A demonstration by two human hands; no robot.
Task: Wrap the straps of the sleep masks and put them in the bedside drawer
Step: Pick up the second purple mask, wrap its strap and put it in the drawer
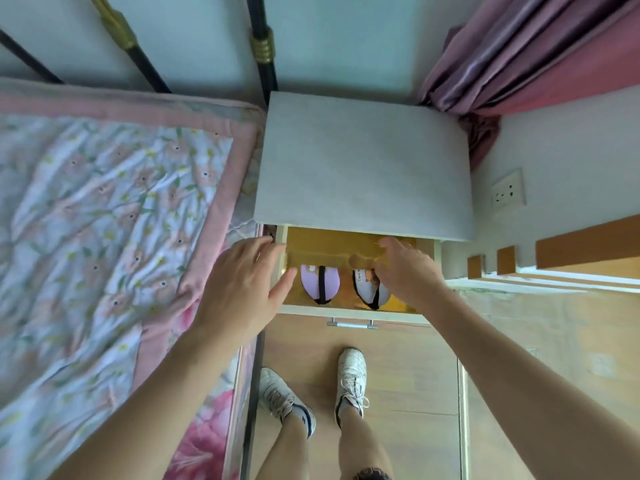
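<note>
Bedside drawer (349, 315) open; my right hand (407, 271) fingers pinching white mask (367, 289), left hand (242, 285) spread. Strap risks unwinding on release.

Bright, soft daylight; wide-angle bending at edges, slightly soft focus.

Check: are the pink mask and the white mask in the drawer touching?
Apart. The head view shows a strip of yellow drawer floor between the pink mask and the white mask.
</note>
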